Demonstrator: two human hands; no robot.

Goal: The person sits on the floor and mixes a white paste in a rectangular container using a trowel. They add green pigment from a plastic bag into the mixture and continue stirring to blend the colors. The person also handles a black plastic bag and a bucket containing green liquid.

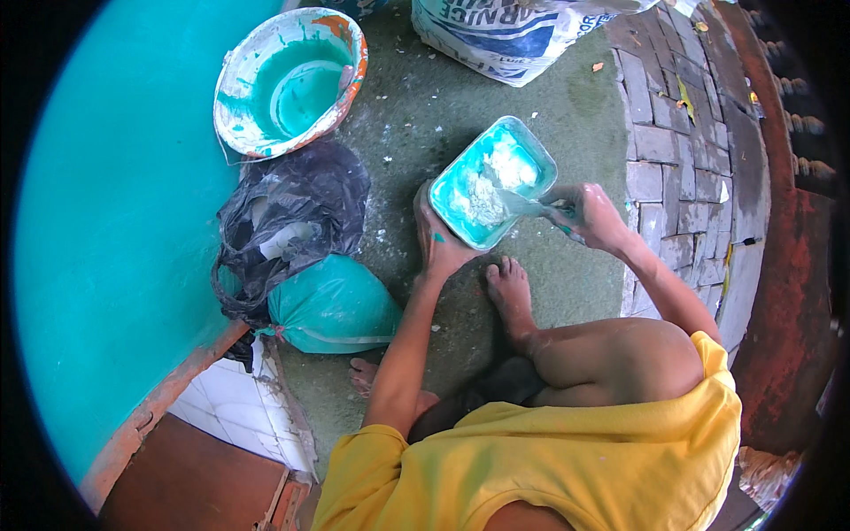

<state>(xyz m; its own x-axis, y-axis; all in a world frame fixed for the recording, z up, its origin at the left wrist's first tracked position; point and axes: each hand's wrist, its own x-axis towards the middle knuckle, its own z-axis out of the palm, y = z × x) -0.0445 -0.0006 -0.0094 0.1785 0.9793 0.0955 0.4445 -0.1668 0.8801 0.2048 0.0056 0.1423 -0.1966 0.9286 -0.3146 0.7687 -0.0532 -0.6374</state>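
Note:
My left hand (pixel 440 237) grips the lower left corner of a rectangular tub (pixel 440 190), tilted above the concrete floor. Inside the tub, turquoise paint (pixel 522 164) coats the walls and a heap of white powder (pixel 485 202) lies in it. Closed around the handle of a paint-smeared scraper-like tool, my right hand (pixel 595 217) is at the tub's right side. The tool's turquoise blade (pixel 522 205) reaches over the rim into the powder; its exact kind is hard to make out. A turquoise smear marks the back of my left hand.
A paint-stained bucket (pixel 232 99) stands at the upper left by the turquoise wall (pixel 115 203). Below it lie a black plastic bag (pixel 305 199) and a tied green sack (pixel 335 305). A white printed sack (pixel 496 40) is at the top. Grey paving (pixel 660 155) runs along the right.

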